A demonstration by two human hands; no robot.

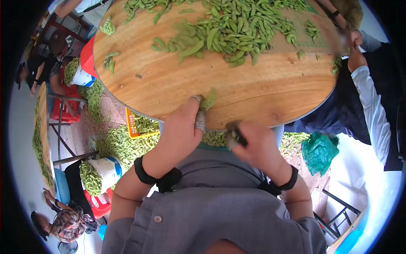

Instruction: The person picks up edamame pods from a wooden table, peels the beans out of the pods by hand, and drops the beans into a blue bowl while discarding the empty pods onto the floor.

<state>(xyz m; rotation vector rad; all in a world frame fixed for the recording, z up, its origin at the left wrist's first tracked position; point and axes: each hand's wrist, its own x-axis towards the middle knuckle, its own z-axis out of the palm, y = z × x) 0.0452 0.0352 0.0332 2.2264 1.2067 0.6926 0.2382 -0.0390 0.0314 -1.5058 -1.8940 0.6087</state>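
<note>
My left hand [182, 127] is at the near edge of the round wooden table [169, 89], with wrapped thumb and finger closed on a green pod [209, 99]. Just to its right, my right hand [253, 142] is blurred, its fingers closed round a small dark object [237, 134] that I cannot make out clearly. A large pile of green pods [237, 29] covers the far part of the tabletop. Below the table edge, between my hands, more green pieces [214, 138] lie in a container at my lap.
At the right, another person's hands [357, 59] are at the table. An orange crate [133, 127], pods on the floor, white buckets [105, 171] and other seated people are at the left. A green plastic bag [319, 152] lies at the lower right.
</note>
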